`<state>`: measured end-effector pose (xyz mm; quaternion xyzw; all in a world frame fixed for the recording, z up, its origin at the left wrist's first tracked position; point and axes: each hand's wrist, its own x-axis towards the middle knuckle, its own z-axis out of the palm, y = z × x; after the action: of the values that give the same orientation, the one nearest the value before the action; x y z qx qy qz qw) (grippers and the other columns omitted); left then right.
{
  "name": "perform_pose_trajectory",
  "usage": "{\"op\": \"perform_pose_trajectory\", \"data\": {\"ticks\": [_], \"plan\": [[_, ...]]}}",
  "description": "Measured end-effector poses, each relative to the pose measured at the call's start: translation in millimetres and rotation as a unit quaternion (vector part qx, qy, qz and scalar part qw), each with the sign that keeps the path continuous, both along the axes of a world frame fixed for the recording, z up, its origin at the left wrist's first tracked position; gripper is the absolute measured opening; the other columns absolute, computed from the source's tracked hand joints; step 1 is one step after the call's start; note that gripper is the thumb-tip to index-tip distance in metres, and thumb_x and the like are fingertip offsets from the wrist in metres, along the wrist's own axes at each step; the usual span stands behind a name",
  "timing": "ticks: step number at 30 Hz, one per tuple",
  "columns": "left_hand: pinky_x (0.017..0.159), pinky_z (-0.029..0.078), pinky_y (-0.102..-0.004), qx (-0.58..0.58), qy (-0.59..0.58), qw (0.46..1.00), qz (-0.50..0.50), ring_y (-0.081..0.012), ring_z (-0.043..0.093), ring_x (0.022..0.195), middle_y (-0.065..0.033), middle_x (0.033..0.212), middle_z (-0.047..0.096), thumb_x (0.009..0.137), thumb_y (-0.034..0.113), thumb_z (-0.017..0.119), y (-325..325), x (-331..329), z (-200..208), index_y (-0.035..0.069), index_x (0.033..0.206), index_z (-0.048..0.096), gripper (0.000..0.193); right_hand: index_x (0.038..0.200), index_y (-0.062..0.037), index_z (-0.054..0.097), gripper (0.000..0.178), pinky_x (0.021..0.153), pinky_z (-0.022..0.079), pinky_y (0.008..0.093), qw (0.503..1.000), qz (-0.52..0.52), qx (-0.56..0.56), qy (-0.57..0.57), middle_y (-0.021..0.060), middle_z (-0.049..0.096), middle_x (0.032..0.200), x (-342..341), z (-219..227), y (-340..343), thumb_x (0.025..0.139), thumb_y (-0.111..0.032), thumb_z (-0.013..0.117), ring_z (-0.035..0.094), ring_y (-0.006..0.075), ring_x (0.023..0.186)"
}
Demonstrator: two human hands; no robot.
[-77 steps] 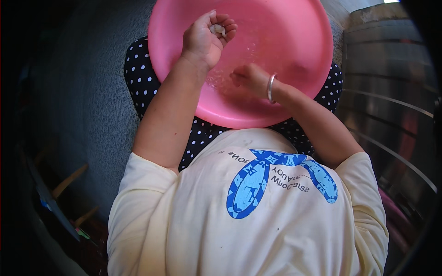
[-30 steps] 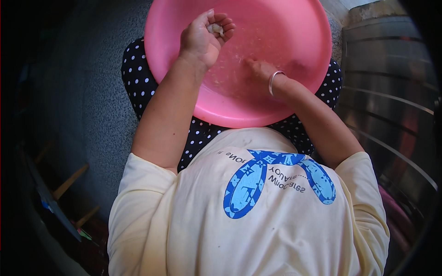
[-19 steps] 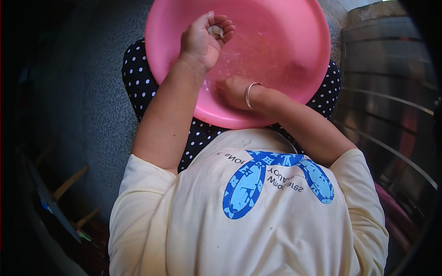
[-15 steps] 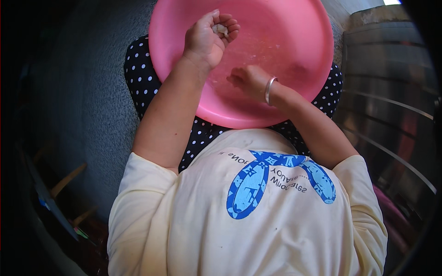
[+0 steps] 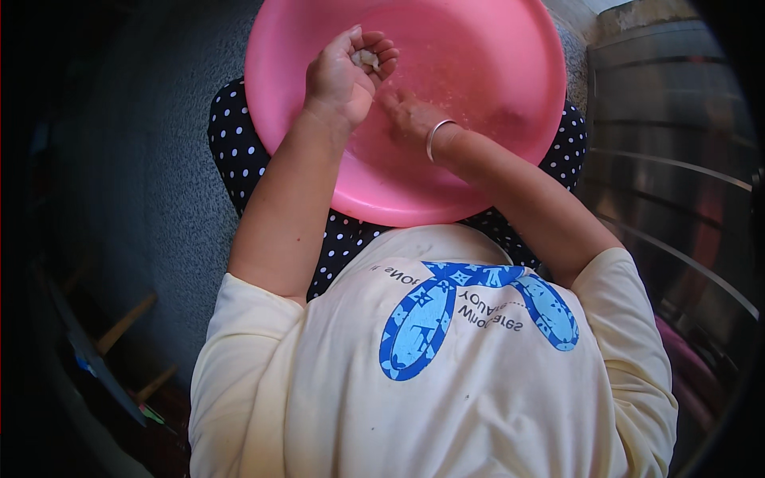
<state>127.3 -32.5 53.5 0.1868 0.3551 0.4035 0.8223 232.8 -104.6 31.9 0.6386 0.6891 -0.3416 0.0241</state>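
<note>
A large round pink basin (image 5: 446, 209) rests on my lap. My left hand (image 5: 344, 76) is raised over its left part, palm up and cupped, with fingers curled around a few small whitish, soft-looking lumps (image 5: 366, 60). What the lumps are, I cannot make out. My right hand (image 5: 410, 118), with a silver bangle (image 5: 431, 140) at the wrist, reaches low into the basin just right of the left wrist. Its fingers point down and away, blurred, so their grip does not show. Tiny pale bits (image 5: 446, 99) are scattered over the basin's bottom, which looks wet.
Black polka-dot trousers (image 5: 239, 131) show on both sides of the basin. A rough grey surface (image 5: 171, 175) lies to the left, with wooden pieces (image 5: 126, 321) at lower left. On the right stands a dark panelled surface (image 5: 661, 135) with pale horizontal strips.
My right hand has moved left and away from me, closer to the left hand. The left hand still holds the whitish lumps. The whole view has shifted slightly.
</note>
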Motion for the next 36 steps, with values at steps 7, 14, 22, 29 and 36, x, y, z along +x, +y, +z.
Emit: {"op": "perform_pose_trajectory", "data": {"ticks": [7,14,22,29,36], "plan": [[0.073,0.045,-0.0315,-0.007,-0.003,1.000,0.001,-0.0228,0.054,0.079,-0.0133,0.083,0.055,0.083,0.020,0.042,0,2,0,-0.003,0.086,0.050,0.025,0.101,-0.0052,0.051,0.026,0.079,0.042,0.0359,0.995,0.091,-0.013,0.038,0.0217,0.052,0.101,-20,-13,-30,0.077,-0.012,0.044,0.053,0.0341,0.089],[0.073,0.045,-0.0314,-0.006,-0.007,1.000,0.014,-0.0229,0.054,0.079,-0.0134,0.082,0.055,0.082,0.020,0.042,-3,2,1,-0.003,0.086,0.051,0.026,0.078,-0.0002,0.053,0.016,0.063,0.042,0.0375,0.984,0.022,-0.002,0.175,0.0186,0.055,0.069,12,-7,-29,0.078,-0.015,0.047,0.055,0.0308,0.068],[0.073,0.045,-0.0310,-0.007,-0.007,1.000,0.026,-0.0224,0.054,0.078,-0.0130,0.082,0.055,0.082,0.019,0.042,-5,-1,2,-0.003,0.085,0.051,0.024,0.081,-0.0040,0.055,0.011,0.067,0.043,0.0328,0.975,-0.087,0.207,0.003,0.0131,0.056,0.076,90,-1,2,0.079,-0.013,0.048,0.054,0.0286,0.074],[0.073,0.045,-0.0309,0.003,-0.007,1.000,0.016,-0.0224,0.054,0.079,-0.0134,0.082,0.054,0.082,0.019,0.042,-6,1,3,-0.003,0.086,0.051,0.024,0.093,0.0012,0.052,0.021,0.077,0.042,0.0368,0.993,0.076,0.022,-0.084,0.0187,0.054,0.094,83,-67,-13,0.075,-0.009,0.048,0.052,0.0311,0.090],[0.073,0.045,-0.0311,0.000,-0.006,1.000,0.013,-0.0228,0.054,0.078,-0.0130,0.082,0.055,0.082,0.019,0.042,-5,1,1,-0.003,0.086,0.051,0.025,0.088,0.0013,0.053,0.020,0.076,0.042,0.0378,0.987,0.115,-0.101,-0.052,0.0207,0.057,0.085,15,-6,-38,0.073,-0.009,0.045,0.054,0.0350,0.085]]}}
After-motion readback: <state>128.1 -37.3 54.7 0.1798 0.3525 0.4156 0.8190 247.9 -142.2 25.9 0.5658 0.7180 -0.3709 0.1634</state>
